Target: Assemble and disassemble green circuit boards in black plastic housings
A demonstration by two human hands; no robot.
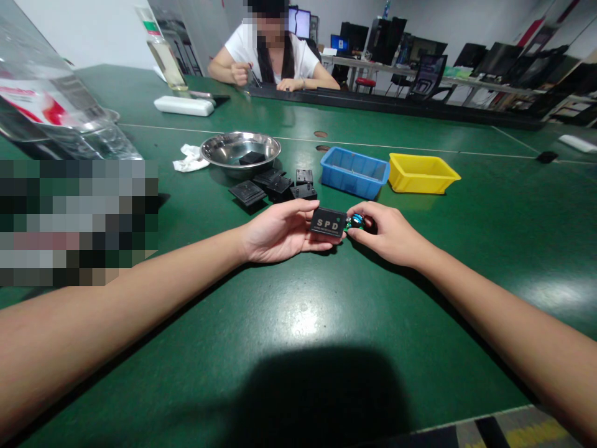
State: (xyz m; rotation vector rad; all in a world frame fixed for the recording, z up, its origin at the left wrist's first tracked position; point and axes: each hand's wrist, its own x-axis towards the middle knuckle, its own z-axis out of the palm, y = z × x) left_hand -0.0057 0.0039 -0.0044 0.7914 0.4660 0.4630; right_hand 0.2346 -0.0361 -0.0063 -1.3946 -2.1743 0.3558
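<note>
Head view: left hand (280,233), fingers clamped on black box (328,223) marked SPD, just above green counter (298,323). Right hand (389,233), fingers pinched on small circuit part (355,220) at the box's end. Behind: black casings (275,185), steel bowl (240,149), blue bin (354,171), yellow bin (422,173).
</note>
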